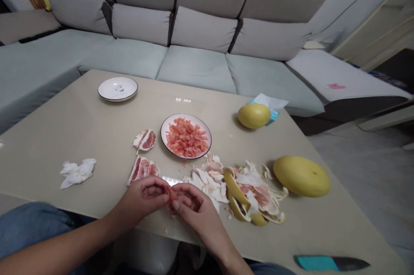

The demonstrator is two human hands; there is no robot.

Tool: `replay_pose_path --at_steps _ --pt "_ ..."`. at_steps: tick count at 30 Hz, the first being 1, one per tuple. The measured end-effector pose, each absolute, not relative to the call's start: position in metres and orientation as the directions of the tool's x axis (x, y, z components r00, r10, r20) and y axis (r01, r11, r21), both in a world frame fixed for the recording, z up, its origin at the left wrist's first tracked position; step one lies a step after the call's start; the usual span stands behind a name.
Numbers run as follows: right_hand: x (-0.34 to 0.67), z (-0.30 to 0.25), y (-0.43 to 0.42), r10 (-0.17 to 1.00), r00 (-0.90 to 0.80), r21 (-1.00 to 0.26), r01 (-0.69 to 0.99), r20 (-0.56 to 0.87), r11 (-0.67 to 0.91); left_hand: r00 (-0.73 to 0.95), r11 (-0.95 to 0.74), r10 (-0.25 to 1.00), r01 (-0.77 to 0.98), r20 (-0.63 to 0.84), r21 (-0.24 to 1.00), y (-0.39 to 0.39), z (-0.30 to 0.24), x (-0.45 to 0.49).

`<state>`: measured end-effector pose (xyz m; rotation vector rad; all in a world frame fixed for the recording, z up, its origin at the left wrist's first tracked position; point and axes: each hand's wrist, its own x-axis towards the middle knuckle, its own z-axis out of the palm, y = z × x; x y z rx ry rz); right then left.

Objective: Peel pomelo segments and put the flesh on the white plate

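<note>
Both hands meet at the table's near edge. My left hand (145,195) and my right hand (190,201) pinch a small pink piece of pomelo flesh (171,199) between their fingertips, fingers curled round it. Just beyond my left hand lie peeled pomelo segments (142,169), with another segment (146,140) farther back. A white plate of pink pomelo flesh (186,137) stands in the middle of the table. To the right of my right hand is a heap of white pith and yellow peel (239,188).
A whole pomelo (301,175) lies right of the peel; a smaller one (254,115) rests against a tissue pack (270,104). An empty white plate (117,88) sits far left, a crumpled tissue (76,172) near left, a teal-handled knife (331,263) at the front right. A grey sofa (194,50) lies behind.
</note>
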<state>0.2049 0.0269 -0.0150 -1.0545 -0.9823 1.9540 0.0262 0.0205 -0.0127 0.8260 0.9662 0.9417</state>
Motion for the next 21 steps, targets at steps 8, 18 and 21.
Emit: replay_pose_path --at_steps 8,18,21 --pt "0.206 -0.012 0.029 0.801 -0.445 -0.794 -0.268 -0.400 -0.546 0.290 0.489 0.866 -0.319 -0.408 0.811 0.020 -0.007 0.026" --pt "0.209 -0.010 0.032 0.750 -0.488 -0.614 -0.443 -0.446 -0.653 0.358 0.632 0.774 -0.409 -0.522 0.658 0.023 -0.002 0.021" --pt "0.210 -0.009 0.033 0.767 -0.447 -0.590 -0.491 -0.461 -0.641 0.371 0.626 0.779 -0.424 -0.506 0.654 0.024 -0.003 0.020"
